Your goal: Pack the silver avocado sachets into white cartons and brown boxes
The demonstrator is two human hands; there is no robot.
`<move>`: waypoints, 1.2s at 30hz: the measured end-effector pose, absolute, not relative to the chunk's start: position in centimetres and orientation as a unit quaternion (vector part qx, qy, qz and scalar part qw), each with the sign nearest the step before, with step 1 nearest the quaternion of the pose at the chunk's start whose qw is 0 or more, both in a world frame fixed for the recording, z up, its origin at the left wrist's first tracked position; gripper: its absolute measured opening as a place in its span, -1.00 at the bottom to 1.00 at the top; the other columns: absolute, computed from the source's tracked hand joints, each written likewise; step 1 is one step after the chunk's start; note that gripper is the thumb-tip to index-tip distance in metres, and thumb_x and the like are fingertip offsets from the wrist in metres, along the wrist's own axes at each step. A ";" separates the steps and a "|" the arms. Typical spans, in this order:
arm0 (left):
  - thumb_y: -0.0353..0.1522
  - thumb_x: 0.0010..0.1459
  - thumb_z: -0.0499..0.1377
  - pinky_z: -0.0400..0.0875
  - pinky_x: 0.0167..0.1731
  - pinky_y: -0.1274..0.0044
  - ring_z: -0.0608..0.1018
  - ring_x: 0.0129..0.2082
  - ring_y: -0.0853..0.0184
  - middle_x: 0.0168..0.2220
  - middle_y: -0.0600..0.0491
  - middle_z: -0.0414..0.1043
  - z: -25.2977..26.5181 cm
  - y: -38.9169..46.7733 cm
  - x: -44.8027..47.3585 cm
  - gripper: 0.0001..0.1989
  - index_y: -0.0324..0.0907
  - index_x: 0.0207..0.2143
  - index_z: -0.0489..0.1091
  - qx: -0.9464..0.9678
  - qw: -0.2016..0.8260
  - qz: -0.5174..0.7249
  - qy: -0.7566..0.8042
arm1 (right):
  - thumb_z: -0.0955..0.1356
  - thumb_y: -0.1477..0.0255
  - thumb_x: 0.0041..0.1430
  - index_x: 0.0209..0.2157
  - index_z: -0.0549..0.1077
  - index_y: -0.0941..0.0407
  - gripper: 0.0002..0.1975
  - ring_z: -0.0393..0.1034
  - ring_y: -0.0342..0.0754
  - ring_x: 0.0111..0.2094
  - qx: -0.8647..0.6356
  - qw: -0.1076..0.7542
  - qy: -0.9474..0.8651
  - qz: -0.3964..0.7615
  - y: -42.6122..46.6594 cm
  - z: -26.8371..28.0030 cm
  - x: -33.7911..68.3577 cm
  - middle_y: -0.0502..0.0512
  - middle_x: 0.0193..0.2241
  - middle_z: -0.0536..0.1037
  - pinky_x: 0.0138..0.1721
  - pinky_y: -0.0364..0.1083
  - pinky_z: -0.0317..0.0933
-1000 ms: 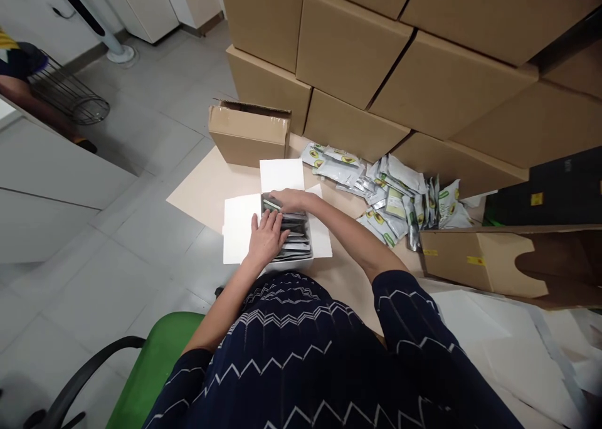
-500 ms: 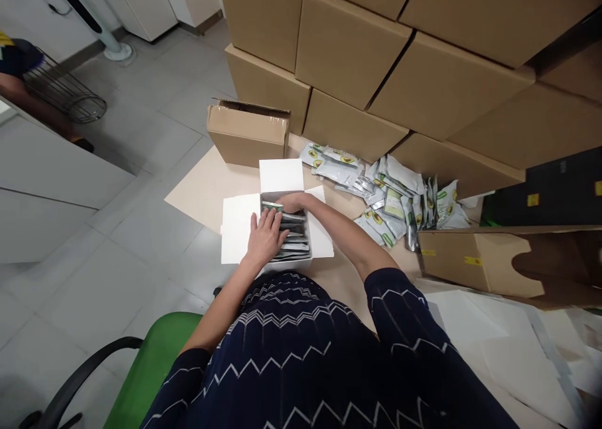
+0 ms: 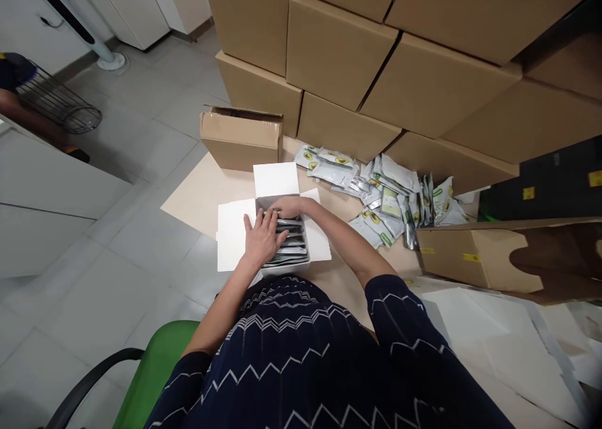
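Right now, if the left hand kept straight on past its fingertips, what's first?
Probably the right hand, just beside and ahead of the left hand's fingertips; otherwise the white box's far wall. Depth there is unclear.

This looks like a packing room or small stockroom: cardboard boxes stacked along the worktop, loose packets heaped near an open white box, a green chair on grey floor tiles.
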State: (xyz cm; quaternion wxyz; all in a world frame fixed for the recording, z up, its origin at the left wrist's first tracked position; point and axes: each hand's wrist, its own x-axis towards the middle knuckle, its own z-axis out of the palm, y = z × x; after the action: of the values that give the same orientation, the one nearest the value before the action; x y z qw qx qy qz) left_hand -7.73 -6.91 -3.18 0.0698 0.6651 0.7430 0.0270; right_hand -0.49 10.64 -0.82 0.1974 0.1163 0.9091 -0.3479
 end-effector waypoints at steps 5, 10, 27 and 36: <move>-0.05 0.38 -0.19 -0.19 0.28 -0.15 0.12 0.38 -0.09 0.37 -0.17 0.12 -3.5 -7.1 -7.8 -0.35 -0.25 0.34 0.13 0.669 0.069 0.038 0.739 | 0.25 0.38 0.32 0.06 0.46 0.16 -0.65 0.52 -0.07 -0.22 0.273 -0.083 0.811 -0.511 14.6 1.0 4.7 0.20 -0.10 0.61 -0.14 -0.09 0.38; -0.05 0.37 -0.15 -0.18 0.27 -0.17 0.14 0.37 -0.12 0.36 -0.19 0.14 -3.6 -7.2 -7.9 -0.36 -0.22 0.32 0.17 0.674 0.064 0.052 0.734 | 0.27 0.50 0.28 0.11 0.43 0.12 -0.62 0.42 0.09 0.02 0.589 -0.019 0.779 -0.212 19.6 -1.6 11.3 0.28 0.01 0.51 0.02 0.04 0.30; -0.05 0.37 -0.12 -0.19 0.28 -0.17 0.16 0.36 -0.11 0.35 -0.19 0.18 -3.7 -7.3 -7.9 -0.39 -0.19 0.31 0.21 0.673 0.060 0.055 0.735 | 0.13 0.25 0.35 -0.11 0.49 0.16 -0.59 0.32 0.06 -0.05 0.621 -0.310 0.678 -0.242 20.8 -7.3 15.7 0.25 -0.10 0.49 0.02 0.08 0.25; -0.06 0.37 -0.12 -0.22 0.28 -0.16 0.14 0.37 -0.10 0.35 -0.17 0.17 -3.6 -7.3 -7.8 -0.40 -0.17 0.31 0.20 0.670 0.065 0.060 0.737 | 0.23 -0.01 0.22 0.13 0.30 0.10 -0.40 0.48 0.10 -0.10 0.469 -0.383 0.555 -0.571 16.7 -0.8 14.6 0.23 -0.07 0.57 -0.20 0.11 0.43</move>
State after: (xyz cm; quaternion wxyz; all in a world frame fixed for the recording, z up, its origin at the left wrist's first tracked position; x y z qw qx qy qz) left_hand -7.75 -7.33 -3.56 0.0651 0.6696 0.7375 0.0596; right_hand 14.62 16.70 -0.84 -0.3831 0.4685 0.5548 -0.5709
